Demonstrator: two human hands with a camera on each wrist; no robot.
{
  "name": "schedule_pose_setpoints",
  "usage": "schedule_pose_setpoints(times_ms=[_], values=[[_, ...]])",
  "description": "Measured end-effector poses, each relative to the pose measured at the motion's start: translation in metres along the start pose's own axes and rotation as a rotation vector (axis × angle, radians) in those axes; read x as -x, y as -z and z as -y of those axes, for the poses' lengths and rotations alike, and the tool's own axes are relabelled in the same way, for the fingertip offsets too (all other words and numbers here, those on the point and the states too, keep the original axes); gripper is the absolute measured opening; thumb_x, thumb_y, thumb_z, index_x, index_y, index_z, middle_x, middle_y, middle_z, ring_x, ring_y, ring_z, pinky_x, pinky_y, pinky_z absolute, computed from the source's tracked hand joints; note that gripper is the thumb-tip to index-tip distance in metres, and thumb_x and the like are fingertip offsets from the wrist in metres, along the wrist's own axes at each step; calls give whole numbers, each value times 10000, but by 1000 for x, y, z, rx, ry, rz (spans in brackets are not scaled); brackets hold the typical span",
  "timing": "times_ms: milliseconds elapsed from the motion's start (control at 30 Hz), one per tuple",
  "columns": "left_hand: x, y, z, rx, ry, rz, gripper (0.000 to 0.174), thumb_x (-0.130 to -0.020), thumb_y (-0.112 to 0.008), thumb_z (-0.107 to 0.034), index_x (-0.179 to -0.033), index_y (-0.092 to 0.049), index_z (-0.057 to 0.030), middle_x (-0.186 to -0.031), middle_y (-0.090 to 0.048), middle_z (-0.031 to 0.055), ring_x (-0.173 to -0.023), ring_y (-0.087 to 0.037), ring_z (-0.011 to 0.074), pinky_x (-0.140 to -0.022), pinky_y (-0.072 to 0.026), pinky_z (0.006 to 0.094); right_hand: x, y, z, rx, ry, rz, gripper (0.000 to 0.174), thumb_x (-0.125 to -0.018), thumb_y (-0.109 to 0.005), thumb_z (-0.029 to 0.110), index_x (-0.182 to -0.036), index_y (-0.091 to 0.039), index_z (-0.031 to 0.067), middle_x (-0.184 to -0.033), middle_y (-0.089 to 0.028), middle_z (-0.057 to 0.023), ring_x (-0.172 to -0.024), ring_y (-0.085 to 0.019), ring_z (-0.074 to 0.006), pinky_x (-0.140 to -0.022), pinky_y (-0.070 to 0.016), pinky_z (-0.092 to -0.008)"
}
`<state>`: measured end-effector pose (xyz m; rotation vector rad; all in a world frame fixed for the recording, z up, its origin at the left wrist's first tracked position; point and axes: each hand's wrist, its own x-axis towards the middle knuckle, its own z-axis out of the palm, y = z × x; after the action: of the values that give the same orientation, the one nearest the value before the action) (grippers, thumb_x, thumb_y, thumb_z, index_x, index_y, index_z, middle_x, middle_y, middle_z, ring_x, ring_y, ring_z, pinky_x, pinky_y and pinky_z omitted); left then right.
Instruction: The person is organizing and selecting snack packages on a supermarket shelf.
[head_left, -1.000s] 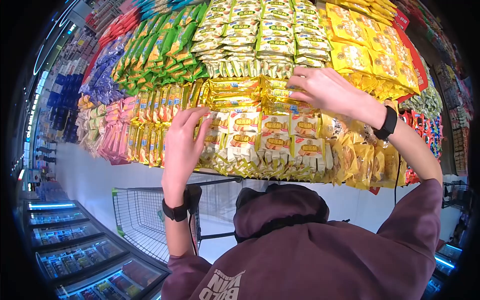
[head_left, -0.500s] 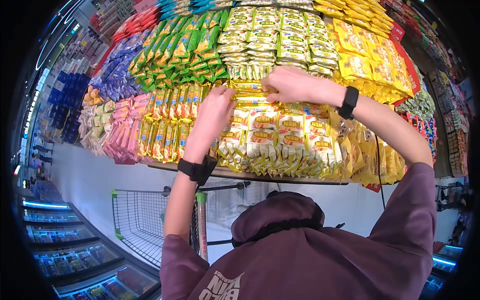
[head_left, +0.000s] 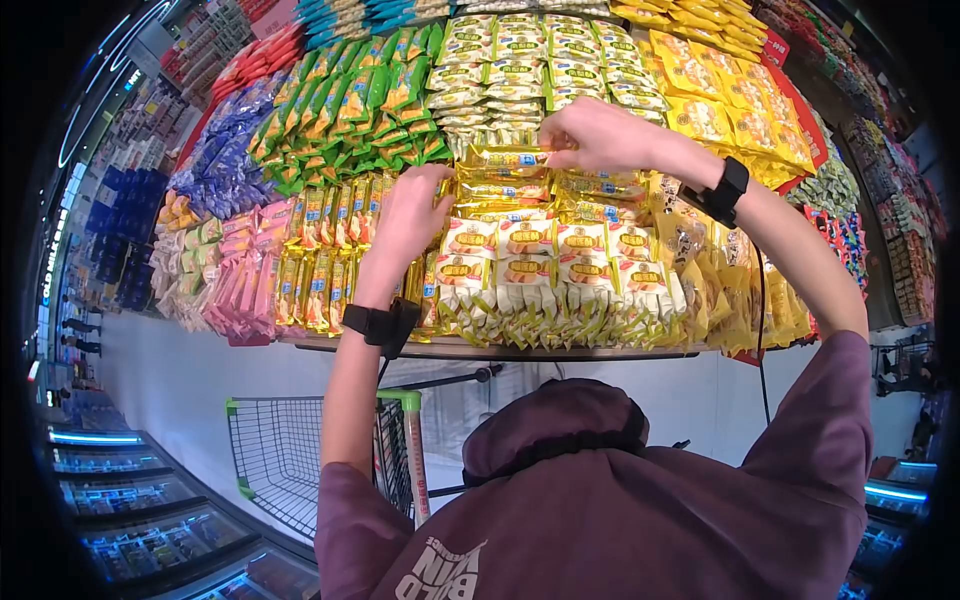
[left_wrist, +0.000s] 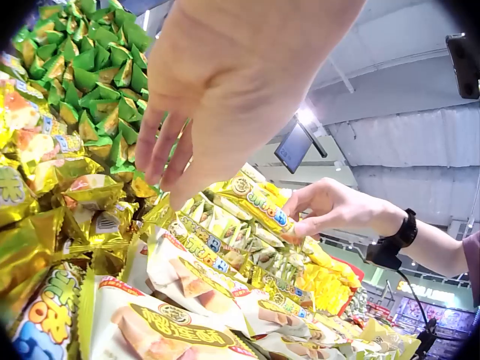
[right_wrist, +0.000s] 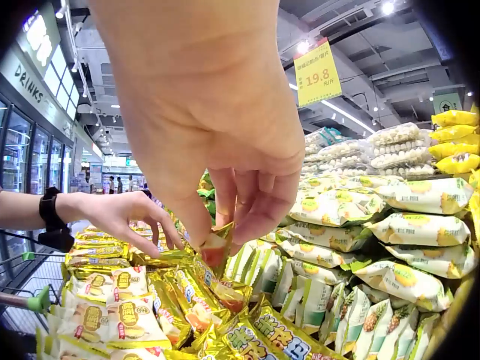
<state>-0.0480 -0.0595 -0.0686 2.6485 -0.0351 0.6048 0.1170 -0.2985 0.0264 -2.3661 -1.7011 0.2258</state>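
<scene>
My right hand [head_left: 605, 138] pinches one end of a gold-wrapped snack packet [head_left: 503, 160] between thumb and fingers. In the left wrist view this packet [left_wrist: 259, 206] slants above the pile, with the right hand [left_wrist: 337, 210] at its lower end. My left hand [head_left: 408, 220] hovers at the left of the same gold row, its fingers [right_wrist: 154, 225] loosely bent downward over the packets with nothing visible in their grasp. White-wrapped pastry packets [head_left: 525, 270] lie in rows just in front, and more gold packets [head_left: 335, 215] stand to the left.
Green packets [head_left: 350, 105], white-and-green pineapple packets [head_left: 575, 75] and yellow bags [head_left: 735, 100] are heaped behind and beside the hands. A shopping cart [head_left: 275, 455] stands at the lower left, below the display edge [head_left: 500, 352]. A yellow price sign [right_wrist: 319, 73] hangs overhead.
The hands came closer together over the gold row. Since half a second ago, the right hand has drawn slightly back and right, with a gold packet raised in its fingers.
</scene>
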Motion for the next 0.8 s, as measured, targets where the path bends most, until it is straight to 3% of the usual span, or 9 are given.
schedule_pose_setpoints(times_ms=[200,333,433,733,800], values=[[-20,-17,-18,-130,-168,138,241,-799,-709,-31,-1037,-678,-7,-1044,-685,151,-1016,-638,364,-880,-535,457,8,2,-15,-28,-51,-18,280,-868,-758,204,-1025,-678,-14,-856,-709,-150,-786,-684,-282,-712,-521,-388],[-29,-25,-12,-192,-249,135,130,-802,-698,-33,-923,-671,6,-932,-655,164,-974,-640,357,-836,-540,465,9,-3,-20,-51,-62,24,290,-872,-759,200,-1041,-677,-22,-875,-717,-155,-794,-690,-271,-715,-529,-382],[-33,-21,-15,-315,-208,260,215,-832,-732,-117,-1013,-688,-9,-997,-662,145,-1009,-626,343,-883,-523,435,9,-3,-19,-57,-81,26,240,-881,-739,221,-980,-682,10,-881,-727,-143,-867,-702,-293,-778,-535,-413],[-28,-15,-2,-146,-229,126,239,-849,-729,-160,-1026,-697,-2,-1006,-657,147,-998,-620,338,-873,-519,441,8,-4,-23,-112,-90,122,257,-882,-752,192,-1027,-682,-8,-806,-692,-116,-740,-650,-251,-701,-505,-381],[-29,-14,1,-105,-242,124,207,-852,-719,-137,-1005,-704,1,-963,-654,152,-994,-615,344,-874,-513,444,8,-8,-24,-122,5,124,251,-872,-757,190,-1012,-680,-4,-805,-690,-119,-752,-649,-269,-706,-504,-390]])
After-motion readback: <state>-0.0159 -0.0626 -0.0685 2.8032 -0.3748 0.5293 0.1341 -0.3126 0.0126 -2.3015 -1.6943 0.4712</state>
